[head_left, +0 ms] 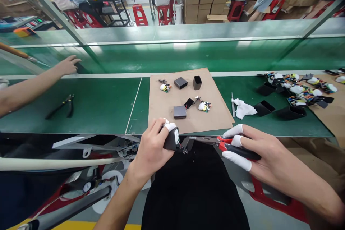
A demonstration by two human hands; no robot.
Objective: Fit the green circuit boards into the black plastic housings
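My left hand (153, 145), with white finger cots on its fingertips, is wrapped round a black charger housing (169, 141). White filling shows at the housing's open end, and small dark parts stick out there toward the right. White finger cots also cover fingers of my right hand (250, 147), which grips red-and-black long-nose pliers (226, 144). The pliers' jaws point left and reach those small parts; whether they pinch them I cannot tell. Beyond my hands, a cardboard sheet (164, 106) bears grey housings (179, 112), a black shell (197, 82) and circuit boards (205, 106).
At right lie a white tissue (244, 109), a thin metal tool (233, 105), black shells (264, 108) and a heap of circuit boards (299, 91). Another pair of pliers (63, 106) rests at left. A co-worker's arm (40, 81) reaches over the green conveyor (172, 57).
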